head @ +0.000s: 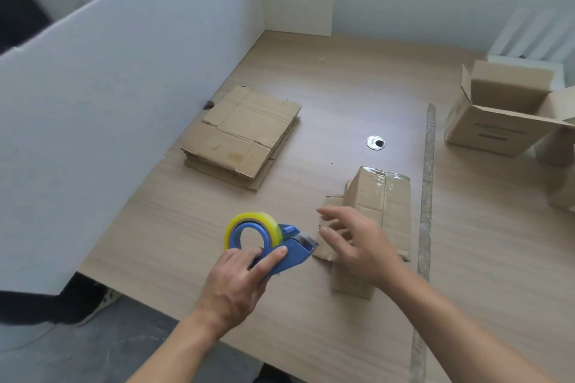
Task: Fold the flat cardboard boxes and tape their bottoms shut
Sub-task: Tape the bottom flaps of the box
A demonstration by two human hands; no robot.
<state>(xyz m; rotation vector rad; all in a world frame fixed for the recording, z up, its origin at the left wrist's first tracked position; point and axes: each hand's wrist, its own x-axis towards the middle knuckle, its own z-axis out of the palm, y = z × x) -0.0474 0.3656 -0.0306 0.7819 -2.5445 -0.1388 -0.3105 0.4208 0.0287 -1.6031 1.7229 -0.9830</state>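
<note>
The left hand (236, 283) is clamped round the handle of a blue tape dispenser (295, 250), which carries a yellow-tinted clear roll and rests on the table (342, 87). Its cutter end is pointed at the small cardboard box (382, 196) just beside it. The right hand (357, 246) is held flat, with fingers straight and spread, over the near side of that box. Whether it touches the cardboard cannot be told.

The box is stood bottom-up near the front edge, and clear tape is seen along its top seam. The taping step is judged to be at or near its end. The next move is judged to call for the box to be set aside and a fresh blank to be drawn.

A stack of flat boxes (242, 134) is placed well apart, close against the white partition (124, 102). An erected open box (497, 121) is stood at the far right, beyond a tape strip (427, 180) laid along the table. A metal grommet (375, 143) is set between stack and strip. Open surface is available behind the hands, and the left side is closed by the partition.
</note>
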